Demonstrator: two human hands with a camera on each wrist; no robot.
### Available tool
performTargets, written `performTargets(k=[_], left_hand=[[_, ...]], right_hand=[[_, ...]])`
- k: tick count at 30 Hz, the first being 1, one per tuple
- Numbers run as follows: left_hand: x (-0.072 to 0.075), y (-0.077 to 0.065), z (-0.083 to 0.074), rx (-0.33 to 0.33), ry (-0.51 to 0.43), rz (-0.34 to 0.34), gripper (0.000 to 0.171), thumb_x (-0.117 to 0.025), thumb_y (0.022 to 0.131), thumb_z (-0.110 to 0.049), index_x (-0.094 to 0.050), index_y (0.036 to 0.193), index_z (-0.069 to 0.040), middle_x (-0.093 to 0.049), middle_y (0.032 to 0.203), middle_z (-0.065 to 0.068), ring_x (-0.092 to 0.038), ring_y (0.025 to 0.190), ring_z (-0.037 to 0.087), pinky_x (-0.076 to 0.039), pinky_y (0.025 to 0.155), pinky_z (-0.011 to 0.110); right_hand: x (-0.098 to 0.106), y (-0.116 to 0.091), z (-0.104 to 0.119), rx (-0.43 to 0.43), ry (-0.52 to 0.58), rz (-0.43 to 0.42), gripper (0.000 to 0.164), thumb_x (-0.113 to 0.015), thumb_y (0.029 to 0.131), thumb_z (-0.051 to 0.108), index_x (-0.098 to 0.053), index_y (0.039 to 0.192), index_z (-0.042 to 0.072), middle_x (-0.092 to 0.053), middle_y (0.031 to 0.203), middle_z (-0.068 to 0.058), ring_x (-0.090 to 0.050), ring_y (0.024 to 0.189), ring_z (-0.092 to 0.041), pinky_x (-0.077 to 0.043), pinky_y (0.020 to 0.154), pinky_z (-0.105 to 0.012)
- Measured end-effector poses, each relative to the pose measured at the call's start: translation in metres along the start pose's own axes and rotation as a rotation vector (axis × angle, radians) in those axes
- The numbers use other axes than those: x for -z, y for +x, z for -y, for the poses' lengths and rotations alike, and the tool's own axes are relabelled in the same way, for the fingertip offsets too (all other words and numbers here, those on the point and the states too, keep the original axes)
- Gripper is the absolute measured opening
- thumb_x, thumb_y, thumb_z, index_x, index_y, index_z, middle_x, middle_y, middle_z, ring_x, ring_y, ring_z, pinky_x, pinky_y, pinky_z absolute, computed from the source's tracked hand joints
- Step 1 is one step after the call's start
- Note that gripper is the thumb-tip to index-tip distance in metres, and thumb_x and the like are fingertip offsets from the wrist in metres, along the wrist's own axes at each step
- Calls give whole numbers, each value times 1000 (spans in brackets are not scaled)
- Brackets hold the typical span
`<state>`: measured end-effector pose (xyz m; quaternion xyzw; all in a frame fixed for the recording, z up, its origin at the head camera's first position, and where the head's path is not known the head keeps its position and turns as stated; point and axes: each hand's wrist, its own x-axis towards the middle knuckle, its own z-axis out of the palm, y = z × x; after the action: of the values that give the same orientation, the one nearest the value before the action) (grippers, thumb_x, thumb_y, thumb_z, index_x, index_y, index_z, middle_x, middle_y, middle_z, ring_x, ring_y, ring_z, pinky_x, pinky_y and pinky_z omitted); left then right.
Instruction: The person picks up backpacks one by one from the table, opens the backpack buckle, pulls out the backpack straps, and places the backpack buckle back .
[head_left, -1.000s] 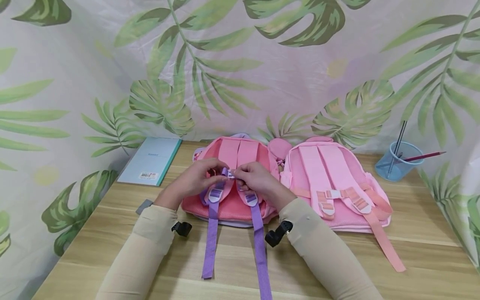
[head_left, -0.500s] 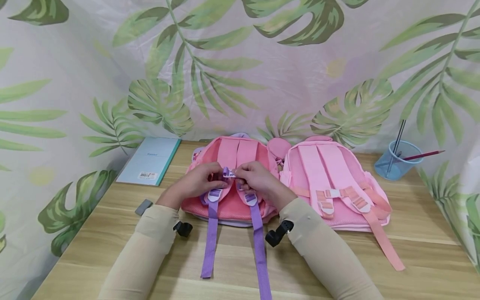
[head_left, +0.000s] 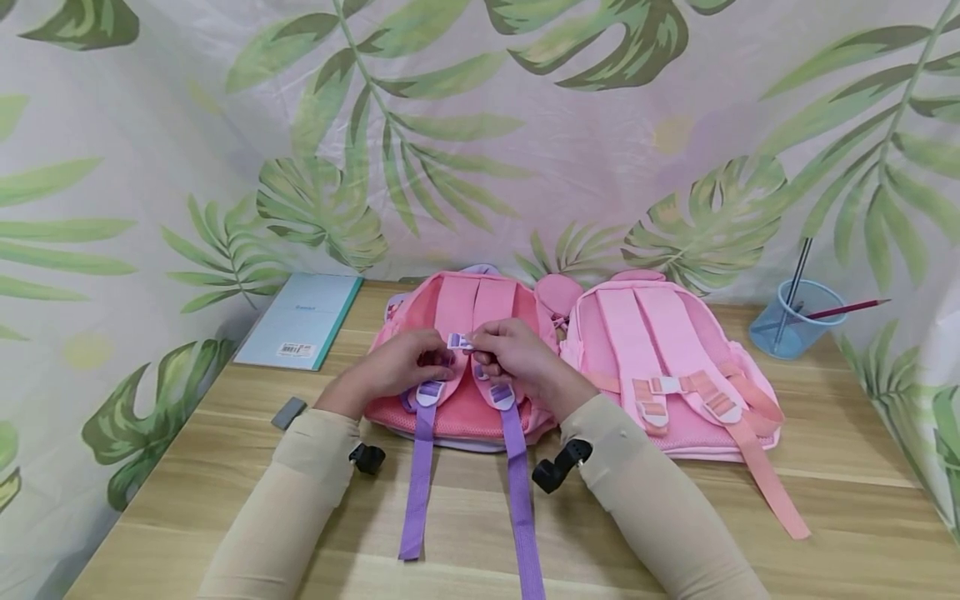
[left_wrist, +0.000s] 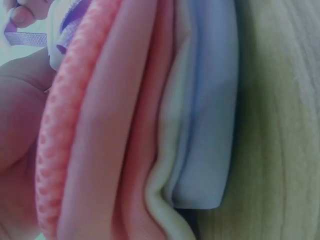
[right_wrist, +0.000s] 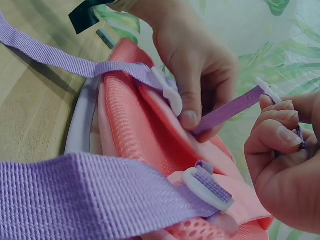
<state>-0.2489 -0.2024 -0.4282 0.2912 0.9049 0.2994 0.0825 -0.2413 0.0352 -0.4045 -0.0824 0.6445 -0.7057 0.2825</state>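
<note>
A coral-pink backpack (head_left: 457,429) lies straps-up on the table, with two purple webbing tails (head_left: 418,492) hanging toward the front edge. Above its shoulder straps, my right hand (head_left: 517,357) pinches a small white plastic buckle (head_left: 459,341). From that buckle a short purple strap (right_wrist: 232,107) runs taut to my left hand (head_left: 397,364), whose thumb and fingers pinch it, as the right wrist view shows. White strap adjusters (head_left: 430,392) sit just below both hands. Mostly the backpack's layered side fills the left wrist view, and a bit of palm (left_wrist: 20,120) shows at its edge.
A lighter pink backpack (head_left: 682,333) with orange straps lies to the right, its white chest buckle (head_left: 667,385) joined. Farther right stands a blue pen cup (head_left: 795,333). On the left are a light-blue notebook (head_left: 300,317) and a small grey block (head_left: 288,412).
The purple loop that stood up beside the white buckle is no longer seen, and the buckle's face now shows. My left fingers have drawn slightly away from the buckle; my right hand barely moved.
</note>
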Motion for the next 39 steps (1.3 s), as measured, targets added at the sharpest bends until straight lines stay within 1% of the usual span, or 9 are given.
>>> performTargets(k=[7, 11, 15, 19, 23, 25, 32, 35, 39], left_hand=[[0, -1, 0, 8, 27, 6, 11, -82, 98, -22, -78, 104, -14, -73, 99, -2, -62, 89, 13, -56, 86, 35], [0, -3, 0, 1, 7, -5, 12, -82, 99, -22, -76, 106, -14, -72, 98, -2, -62, 88, 13, -56, 85, 33], [5, -8, -5, 0, -73, -77, 22, -79, 100, -20, -73, 120, -11, -70, 101, 1, -61, 91, 16, -54, 83, 34], [11, -12, -14, -45, -105, -160, 33, -76, 103, -17, -70, 134, -9, -70, 107, 2, -62, 97, 18, -53, 84, 33], [15, -10, -18, -99, -98, -184, 28, -75, 103, -15, -73, 130, -12, -70, 106, 1, -61, 95, 17, -51, 80, 30], [15, -10, -19, -116, -96, -192, 25, -75, 102, -14, -75, 127, -13, -70, 104, 0, -60, 93, 17, -50, 79, 30], [14, -11, -16, -123, -108, -233, 21, -75, 103, -13, -77, 123, -14, -72, 104, 0, -60, 94, 16, -51, 80, 31], [13, -12, -16, -121, -117, -248, 21, -76, 102, -14, -77, 123, -14, -73, 105, 0, -61, 94, 16, -52, 80, 31], [12, -11, -16, -123, -123, -256, 22, -76, 102, -15, -78, 124, -14, -73, 106, 1, -62, 94, 16, -53, 81, 31]], right_hand=[[-3, -2, 0, 25, 23, 9, 24, -50, 113, 10, -59, 93, 3, -46, 68, 1, -37, 52, -8, -28, 46, -22], [-3, -2, -2, 35, -6, -6, 24, -51, 114, 11, -61, 96, -2, -47, 68, 0, -38, 53, -9, -30, 47, -22], [-3, -3, -2, 39, -48, -16, 25, -50, 114, 12, -61, 102, -7, -46, 68, -1, -39, 54, -10, -29, 48, -23], [-2, -2, -3, 42, -81, -4, 28, -51, 114, 14, -58, 101, -9, -46, 68, -1, -39, 55, -11, -30, 48, -24], [-1, -1, -5, 42, -111, 6, 32, -52, 115, 19, -57, 99, -9, -47, 69, -1, -40, 55, -11, -32, 49, -24], [0, -2, -5, 36, -106, 11, 33, -52, 115, 21, -58, 102, -9, -48, 70, 0, -40, 56, -11, -32, 49, -23], [8, -7, -5, 0, 23, 39, 28, -52, 114, 18, -62, 120, -8, -56, 74, 0, -44, 58, -10, -35, 49, -21], [11, -8, -6, 2, 1, 28, 28, -53, 113, 13, -62, 126, -10, -57, 75, 1, -44, 57, -9, -36, 48, -21], [12, -7, -8, 9, -53, 7, 29, -55, 112, 11, -65, 127, -11, -56, 74, 0, -45, 54, -8, -36, 47, -21]])
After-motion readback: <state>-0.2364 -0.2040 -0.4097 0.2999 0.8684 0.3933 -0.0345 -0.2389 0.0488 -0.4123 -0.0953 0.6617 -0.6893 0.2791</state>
